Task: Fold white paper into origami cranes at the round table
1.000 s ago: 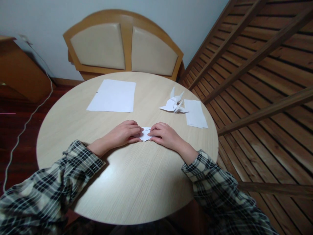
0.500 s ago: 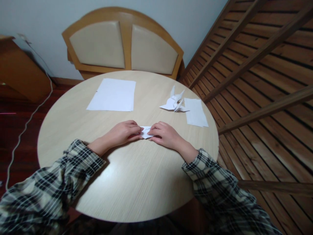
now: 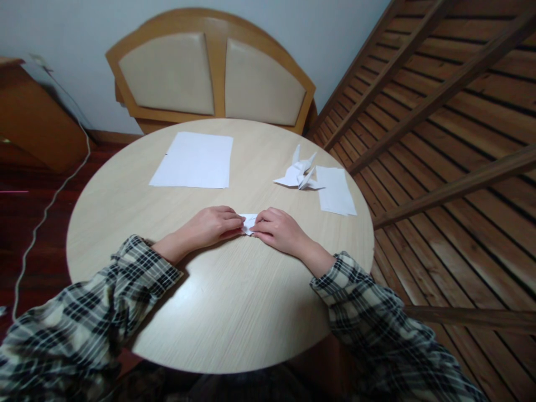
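A small folded piece of white paper [image 3: 248,221] lies on the round wooden table [image 3: 234,301], between my two hands. My left hand [image 3: 215,226] grips its left side, fingers bent and pressed together. From the right, my right hand [image 3: 278,230] pinches the other side with thumb and fingers. Much of the paper is hidden under the fingertips; a narrow part with fold lines shows between them. Beyond my right hand stand folded paper cranes [image 3: 296,174], close together with their points sticking up.
White paper sheets [image 3: 192,160] lie at the table's far left. Smaller white paper pieces [image 3: 336,191] lie by the right edge, beside the cranes. A padded headboard [image 3: 215,67] stands behind the table, and a slatted wooden wall [image 3: 452,139] leans along the right.
My right fingertips have shifted slightly left on the folded paper, so a little less of it shows between my hands. The whole view has moved slightly.
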